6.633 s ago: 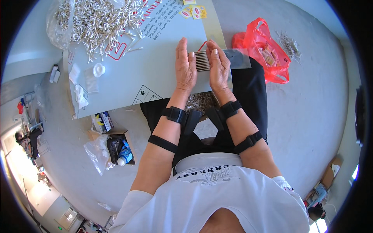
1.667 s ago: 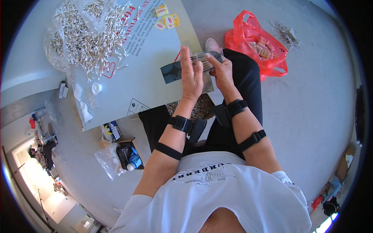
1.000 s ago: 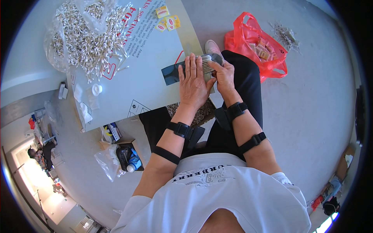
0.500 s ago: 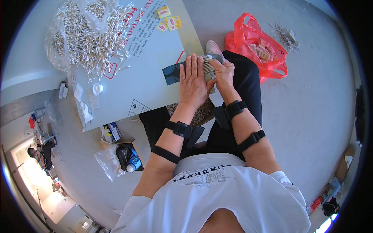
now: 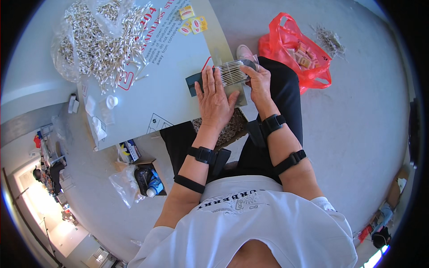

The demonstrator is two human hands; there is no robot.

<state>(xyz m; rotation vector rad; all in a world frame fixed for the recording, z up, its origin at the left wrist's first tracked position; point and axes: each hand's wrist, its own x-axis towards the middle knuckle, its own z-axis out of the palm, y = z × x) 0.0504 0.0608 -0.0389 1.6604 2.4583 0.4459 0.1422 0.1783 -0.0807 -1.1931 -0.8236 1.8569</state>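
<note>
and the left hand (image 5: pixel 215 105) has just been drawn back, flat, fingers parted — so the row of cotton swabs (image 5: pixel 229 75) at the edge of the table (image 5: pixel 172 91) is bared, apparently steadied by the right hand (image 5: pixel 259 82)'s pinch alone.

A heap of cotton swabs (image 5: pixel 100 53) sits at the far left of the tabletop (image 5: pixel 178 98), with a plastic bag (image 5: pixel 66 49) around its left side. Little packets (image 5: pixel 197 25) lie to its right, near the back. A round cap (image 5: pixel 111 102) is in front of the heap, near the left edge. A row of swabs (image 5: pixel 229 74) is at the right edge, between the left fingers (image 5: pixel 211 81) and the right fingers (image 5: pixel 251 73). Under the left fingers is a sheet (image 5: pixel 191 85). Right of the tabletop, a carry bag (image 5: pixel 275 47) sits on the floor (image 5: pixel 353 120) with small packs (image 5: pixel 304 58) in it. Scraps (image 5: pixel 330 40) lie behind it, to the right. On the left, a carton (image 5: pixel 160 175) has a bottle (image 5: pixel 154 186) in it.
</note>
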